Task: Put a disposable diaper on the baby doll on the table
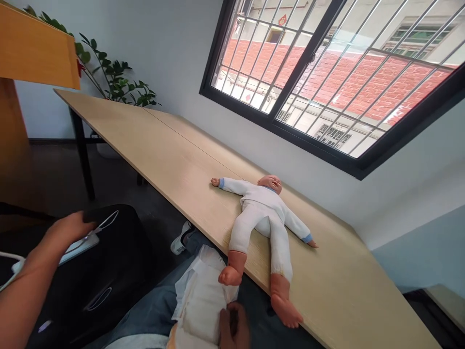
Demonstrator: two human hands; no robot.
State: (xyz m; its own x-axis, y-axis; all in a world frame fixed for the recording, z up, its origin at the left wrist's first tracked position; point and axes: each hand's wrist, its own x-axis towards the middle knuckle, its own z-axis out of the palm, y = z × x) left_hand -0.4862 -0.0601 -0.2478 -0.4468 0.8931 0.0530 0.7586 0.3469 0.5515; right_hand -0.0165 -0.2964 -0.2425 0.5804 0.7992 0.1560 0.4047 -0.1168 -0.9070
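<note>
Pinching the white diaper (203,303) with the right hand (234,327) at lower centre; already unfolded, not around the doll (263,203) on the counter (174,167), right of centre. With the left hand (74,228) by a white device (83,248), lower left, cannot tell whether gripping.

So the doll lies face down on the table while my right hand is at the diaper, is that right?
Not quite: the head view shows the doll lying face up on the table, not face down, while your right hand is at the diaper.
</note>
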